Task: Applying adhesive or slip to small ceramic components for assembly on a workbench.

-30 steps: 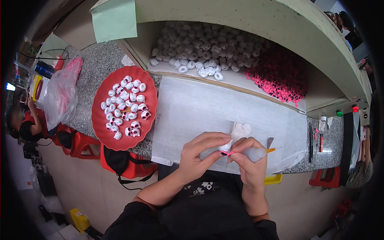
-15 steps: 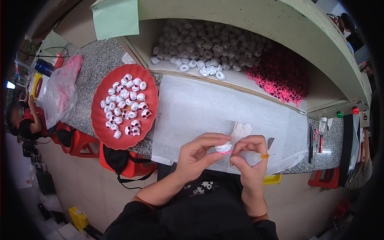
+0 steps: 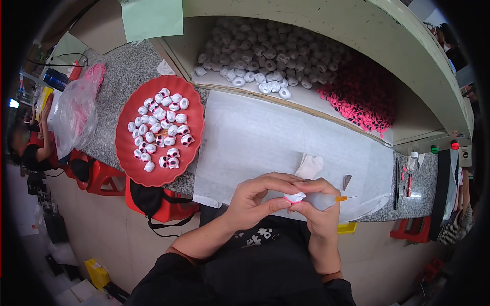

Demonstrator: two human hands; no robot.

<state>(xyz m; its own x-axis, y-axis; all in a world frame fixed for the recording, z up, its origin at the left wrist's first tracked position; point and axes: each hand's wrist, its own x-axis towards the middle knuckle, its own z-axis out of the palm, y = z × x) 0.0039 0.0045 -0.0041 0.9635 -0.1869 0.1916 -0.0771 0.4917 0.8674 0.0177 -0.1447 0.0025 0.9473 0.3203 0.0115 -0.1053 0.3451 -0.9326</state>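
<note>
Pinched in my left hand [image 3: 247, 204] is a small rounded white piece [image 3: 294, 197] with a pink lower edge. The fingertips of my right hand [image 3: 324, 222] press against the same piece from the other side. That right hand also keeps a translucent squeeze bottle [image 3: 322, 200] in its grip, its orange needle tip [image 3: 341, 198] pointing right. Behind both hands a folded white cloth [image 3: 310, 166] lies on the white sheet [image 3: 245, 137]. Right of the bottle there is a small triangular metal piece [image 3: 347, 181].
A red scalloped plate [image 3: 122, 148] on the left carries several white pieces with pink and dark parts. The shelf ahead holds heaps of white pieces [image 3: 275, 56] and pink pieces [image 3: 362, 109]. At far left are a plastic bag [image 3: 76, 122] and another person [image 3: 41, 148].
My right fingertips have come left onto the white piece and now touch it along with my left fingers. The bottle stays in my right hand. The view has shifted slightly.
</note>
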